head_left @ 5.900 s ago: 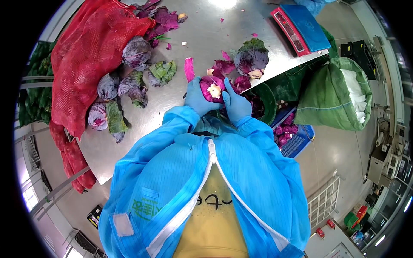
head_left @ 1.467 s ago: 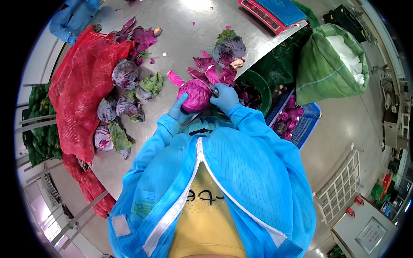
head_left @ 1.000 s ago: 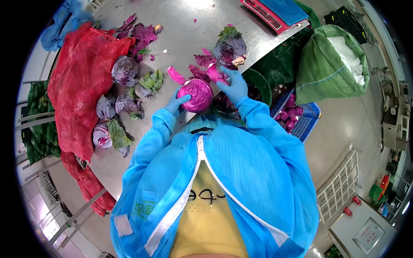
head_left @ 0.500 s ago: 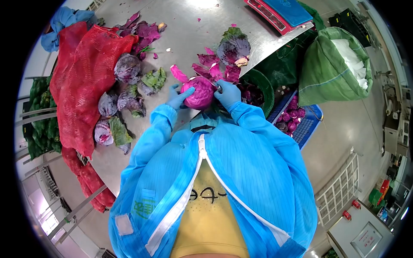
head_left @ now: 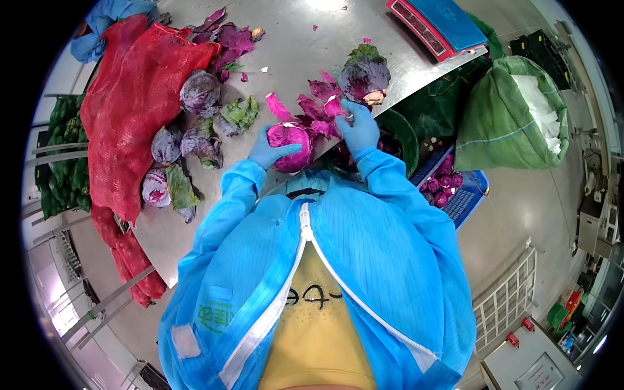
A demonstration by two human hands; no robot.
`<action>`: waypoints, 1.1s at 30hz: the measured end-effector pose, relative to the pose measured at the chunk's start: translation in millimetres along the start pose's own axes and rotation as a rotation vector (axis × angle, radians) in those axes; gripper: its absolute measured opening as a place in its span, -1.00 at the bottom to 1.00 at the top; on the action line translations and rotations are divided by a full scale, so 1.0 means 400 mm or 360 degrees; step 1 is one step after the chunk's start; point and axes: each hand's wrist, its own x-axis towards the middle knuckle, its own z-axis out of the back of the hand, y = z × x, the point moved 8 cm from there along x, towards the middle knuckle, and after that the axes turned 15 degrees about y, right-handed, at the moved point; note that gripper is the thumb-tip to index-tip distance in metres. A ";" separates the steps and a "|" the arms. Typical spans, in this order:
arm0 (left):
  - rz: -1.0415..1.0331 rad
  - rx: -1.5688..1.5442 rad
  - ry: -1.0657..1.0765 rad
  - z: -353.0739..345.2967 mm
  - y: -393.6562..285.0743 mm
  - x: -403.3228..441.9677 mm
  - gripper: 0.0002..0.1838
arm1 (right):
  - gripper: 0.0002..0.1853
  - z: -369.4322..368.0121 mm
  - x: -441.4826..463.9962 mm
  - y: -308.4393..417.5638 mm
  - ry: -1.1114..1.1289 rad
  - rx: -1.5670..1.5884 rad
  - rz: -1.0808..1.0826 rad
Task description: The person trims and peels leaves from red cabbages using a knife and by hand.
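Observation:
A peeled red cabbage, bright purple and glossy, rests near the table's front edge. My left hand, in a blue glove, is closed round its left side. Off to the right, my gloved right hand is apart from the cabbage, its fingers bent around a small glint of metal that I cannot make out. Torn purple leaves lie between the cabbage and that hand. Just beyond sits a darker cabbage with its outer leaves on.
Several unpeeled cabbages lie left beside a red mesh sack. A red and blue scale stands at the back right. Below the table's right edge are a green tub, a blue crate with small cabbages and a green sack.
My right hand has come off the cabbage and moved up and right towards the loose leaves. The cabbage has turned and shifted slightly left in my left hand.

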 end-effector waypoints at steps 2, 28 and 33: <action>-0.0026 -0.0096 0.0012 0.013 0.022 0.001 0.11 | -0.45 -0.038 -0.018 0.085 0.0205 0.0064 0.0264; -0.0582 -0.0241 0.0385 -0.033 -0.012 0.021 0.11 | -0.77 -0.126 0.019 0.206 0.0566 -0.0473 0.0872; -0.0597 -0.0399 0.0199 -0.030 0.000 0.017 0.13 | -0.71 -0.094 0.039 0.054 -0.0315 0.0359 0.0028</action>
